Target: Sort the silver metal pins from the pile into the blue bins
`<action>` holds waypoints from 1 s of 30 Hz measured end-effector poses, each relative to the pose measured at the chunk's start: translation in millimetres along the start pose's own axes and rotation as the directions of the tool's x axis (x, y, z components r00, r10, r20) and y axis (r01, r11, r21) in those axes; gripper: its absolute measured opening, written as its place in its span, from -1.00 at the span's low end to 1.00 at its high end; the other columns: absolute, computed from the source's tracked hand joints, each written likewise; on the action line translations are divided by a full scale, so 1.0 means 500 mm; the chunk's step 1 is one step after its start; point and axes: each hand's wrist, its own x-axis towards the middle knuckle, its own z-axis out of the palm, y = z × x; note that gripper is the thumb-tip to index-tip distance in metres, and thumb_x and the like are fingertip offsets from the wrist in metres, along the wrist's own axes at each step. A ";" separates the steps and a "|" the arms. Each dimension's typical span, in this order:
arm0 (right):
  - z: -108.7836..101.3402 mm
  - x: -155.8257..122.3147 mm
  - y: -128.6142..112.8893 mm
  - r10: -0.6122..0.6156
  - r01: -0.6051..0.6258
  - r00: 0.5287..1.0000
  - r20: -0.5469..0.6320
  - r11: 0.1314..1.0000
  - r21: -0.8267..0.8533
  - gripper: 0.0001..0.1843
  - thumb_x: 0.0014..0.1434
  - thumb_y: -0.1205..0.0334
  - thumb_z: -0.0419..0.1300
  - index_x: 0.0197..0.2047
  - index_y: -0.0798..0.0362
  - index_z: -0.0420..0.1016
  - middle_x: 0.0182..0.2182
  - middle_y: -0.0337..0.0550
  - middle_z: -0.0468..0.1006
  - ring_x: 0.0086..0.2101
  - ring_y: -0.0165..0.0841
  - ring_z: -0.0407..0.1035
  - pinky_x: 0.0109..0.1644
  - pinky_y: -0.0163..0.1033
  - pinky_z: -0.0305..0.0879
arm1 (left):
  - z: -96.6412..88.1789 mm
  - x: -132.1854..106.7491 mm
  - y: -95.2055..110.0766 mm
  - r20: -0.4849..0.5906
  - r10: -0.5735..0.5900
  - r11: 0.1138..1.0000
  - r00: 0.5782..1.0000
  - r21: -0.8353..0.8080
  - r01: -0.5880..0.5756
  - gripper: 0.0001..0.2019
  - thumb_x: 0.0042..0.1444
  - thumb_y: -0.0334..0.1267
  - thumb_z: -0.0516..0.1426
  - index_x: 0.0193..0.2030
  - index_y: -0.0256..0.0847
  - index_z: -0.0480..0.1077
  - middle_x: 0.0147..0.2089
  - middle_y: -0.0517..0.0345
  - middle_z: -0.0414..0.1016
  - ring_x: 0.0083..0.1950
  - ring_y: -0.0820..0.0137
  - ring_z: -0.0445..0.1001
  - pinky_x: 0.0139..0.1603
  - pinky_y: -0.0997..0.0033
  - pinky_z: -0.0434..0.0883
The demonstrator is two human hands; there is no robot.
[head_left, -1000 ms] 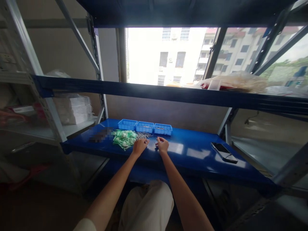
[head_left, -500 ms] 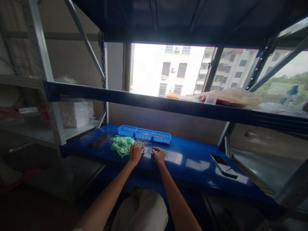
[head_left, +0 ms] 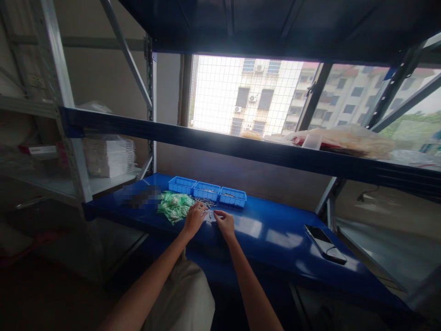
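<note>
My left hand [head_left: 195,217] rests on the blue shelf [head_left: 275,234] with its fingers curled over a heap of small metal parts [head_left: 206,202]. My right hand [head_left: 224,223] lies beside it, fingers pinched together near the same heap; what they hold is too small to make out. A pile of small green packets [head_left: 174,205] lies just left of my left hand. Behind the heap stand three small blue trays [head_left: 207,190] in a row, the middle and right ones with a few metal parts inside.
A black phone [head_left: 325,244] with a cable lies at the right of the shelf. A blurred dark patch [head_left: 141,196] sits at the left. An upper shelf beam [head_left: 241,149] crosses overhead with plastic bags [head_left: 344,135] on it. A stack of white items [head_left: 110,156] stands on the left rack.
The view has shifted slightly. Both hands have stayed at the heap of metal parts, the left fingers now reaching further into it.
</note>
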 end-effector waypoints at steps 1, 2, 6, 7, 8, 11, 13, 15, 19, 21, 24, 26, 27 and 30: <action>0.001 0.000 0.000 -0.009 0.009 1.000 0.014 1.000 0.005 -0.70 -0.02 0.05 0.14 -0.27 -0.01 0.56 -0.37 -0.18 0.59 -0.48 -0.32 0.44 -0.42 -0.28 0.33 | 0.000 0.000 0.000 0.003 0.005 1.000 1.000 -0.006 -0.005 -0.87 0.08 -0.35 0.08 -0.24 -0.20 0.42 -0.22 0.10 0.32 -0.14 0.33 0.34 -0.10 0.29 0.28; 0.001 0.000 0.001 -0.016 0.016 0.999 0.029 1.000 0.013 -0.70 -0.01 0.04 0.14 -0.27 -0.01 0.56 -0.38 -0.18 0.59 -0.50 -0.33 0.44 -0.44 -0.29 0.32 | 0.000 0.000 0.000 0.008 0.008 1.000 1.000 -0.013 -0.008 -0.87 0.07 -0.35 0.08 -0.24 -0.20 0.43 -0.22 0.10 0.32 -0.15 0.33 0.34 -0.10 0.29 0.28; 0.002 -0.002 0.002 -0.034 0.030 0.996 0.078 0.999 0.044 -0.69 -0.01 0.02 0.14 -0.28 0.00 0.56 -0.42 -0.17 0.58 -0.53 -0.34 0.43 -0.45 -0.30 0.30 | -0.001 0.001 0.001 0.029 0.024 0.999 0.999 -0.034 -0.023 -0.89 0.07 -0.33 0.09 -0.30 -0.21 0.45 -0.24 0.10 0.32 -0.17 0.34 0.34 -0.11 0.30 0.28; 0.002 -0.002 0.002 -0.035 0.031 0.997 0.074 0.998 0.059 -0.68 -0.01 0.02 0.14 -0.27 0.01 0.56 -0.42 -0.16 0.58 -0.53 -0.35 0.42 -0.45 -0.30 0.30 | -0.001 0.001 0.001 0.034 0.029 0.999 0.999 -0.038 -0.027 -0.89 0.07 -0.32 0.09 -0.31 -0.21 0.45 -0.25 0.11 0.32 -0.18 0.34 0.34 -0.12 0.30 0.28; 0.002 -0.004 0.002 -0.034 0.030 0.998 0.060 0.997 0.077 -0.67 -0.01 0.02 0.13 -0.27 0.03 0.55 -0.41 -0.15 0.58 -0.55 -0.35 0.42 -0.45 -0.30 0.29 | -0.001 0.001 0.002 0.037 0.032 0.999 0.999 -0.041 -0.031 -0.88 0.08 -0.31 0.09 -0.31 -0.21 0.45 -0.25 0.11 0.32 -0.18 0.35 0.34 -0.12 0.31 0.28; 0.003 -0.005 0.004 -0.021 0.022 1.000 -0.012 0.992 0.124 -0.61 0.00 -0.04 0.11 -0.30 0.10 0.53 -0.42 -0.09 0.56 -0.59 -0.37 0.40 -0.48 -0.31 0.28 | 0.000 0.003 0.004 0.046 0.047 0.998 0.998 -0.045 -0.045 -0.86 0.09 -0.28 0.08 -0.30 -0.20 0.46 -0.25 0.11 0.33 -0.21 0.37 0.34 -0.13 0.32 0.28; 0.004 -0.004 0.005 0.000 0.009 0.998 -0.066 0.990 0.138 -0.56 0.01 -0.09 0.08 -0.36 0.14 0.51 -0.46 -0.08 0.54 -0.61 -0.38 0.38 -0.51 -0.32 0.25 | 0.001 0.004 0.005 0.054 0.069 0.996 0.996 -0.054 -0.066 -0.85 0.09 -0.25 0.08 -0.29 -0.18 0.47 -0.25 0.12 0.34 -0.23 0.39 0.34 -0.13 0.33 0.28; 0.006 0.001 0.006 0.024 -0.008 0.993 -0.116 0.990 0.141 -0.52 0.00 -0.14 0.07 -0.43 0.16 0.49 -0.51 -0.08 0.52 -0.64 -0.39 0.36 -0.53 -0.34 0.23 | 0.005 0.004 0.004 0.057 0.095 0.994 0.994 -0.067 -0.091 -0.84 0.10 -0.22 0.07 -0.29 -0.15 0.47 -0.25 0.14 0.34 -0.23 0.40 0.34 -0.13 0.34 0.28; 0.007 0.008 0.003 0.045 -0.030 0.991 -0.127 0.993 0.111 -0.46 -0.01 -0.21 0.03 -0.48 0.14 0.48 -0.53 -0.09 0.51 -0.64 -0.39 0.35 -0.53 -0.34 0.21 | 0.012 0.002 0.002 0.029 0.114 0.989 0.993 -0.100 -0.110 -0.80 0.15 -0.22 0.01 -0.23 -0.12 0.46 -0.21 0.13 0.35 -0.21 0.39 0.35 -0.15 0.35 0.29; 0.006 0.008 -0.001 0.044 -0.038 0.994 -0.103 0.997 0.068 -0.44 -0.01 -0.23 0.01 -0.48 0.12 0.49 -0.52 -0.10 0.53 -0.63 -0.38 0.36 -0.51 -0.33 0.22 | 0.014 0.002 0.003 0.013 0.108 0.987 0.994 -0.117 -0.106 -0.78 0.17 -0.24 -0.02 -0.19 -0.13 0.44 -0.20 0.11 0.35 -0.20 0.39 0.36 -0.15 0.35 0.30; 0.005 0.006 -0.009 0.055 -0.056 0.996 -0.064 0.998 -0.004 -0.44 0.00 -0.24 -0.02 -0.48 0.09 0.51 -0.51 -0.14 0.54 -0.62 -0.38 0.37 -0.50 -0.33 0.23 | 0.010 0.002 0.007 -0.004 0.095 0.987 0.995 -0.131 -0.095 -0.77 0.17 -0.25 -0.04 -0.17 -0.16 0.42 -0.19 0.10 0.34 -0.19 0.38 0.36 -0.13 0.34 0.32; 0.005 0.004 -0.013 0.072 -0.073 0.997 -0.040 0.996 -0.047 -0.44 0.01 -0.24 -0.03 -0.47 0.07 0.53 -0.50 -0.17 0.55 -0.62 -0.39 0.37 -0.50 -0.34 0.22 | 0.004 0.001 0.010 -0.015 0.091 0.987 0.996 -0.134 -0.092 -0.77 0.18 -0.25 -0.04 -0.18 -0.17 0.42 -0.19 0.10 0.33 -0.20 0.38 0.36 -0.13 0.33 0.32; 0.006 0.004 -0.013 0.079 -0.081 0.996 -0.031 0.995 -0.065 -0.45 0.02 -0.23 -0.03 -0.47 0.06 0.53 -0.50 -0.18 0.55 -0.62 -0.40 0.37 -0.50 -0.35 0.22 | 0.001 0.001 0.012 -0.022 0.091 0.986 0.996 -0.137 -0.093 -0.78 0.18 -0.26 -0.04 -0.19 -0.18 0.42 -0.20 0.09 0.33 -0.20 0.38 0.36 -0.13 0.33 0.32; 0.007 0.003 -0.013 0.092 -0.094 0.995 -0.024 0.991 -0.092 -0.47 0.03 -0.21 -0.03 -0.48 0.05 0.54 -0.51 -0.20 0.54 -0.62 -0.41 0.37 -0.51 -0.36 0.22 | -0.006 -0.002 0.015 -0.049 0.093 0.983 0.994 -0.156 -0.100 -0.78 0.18 -0.27 -0.05 -0.23 -0.19 0.41 -0.21 0.09 0.32 -0.22 0.39 0.36 -0.14 0.32 0.33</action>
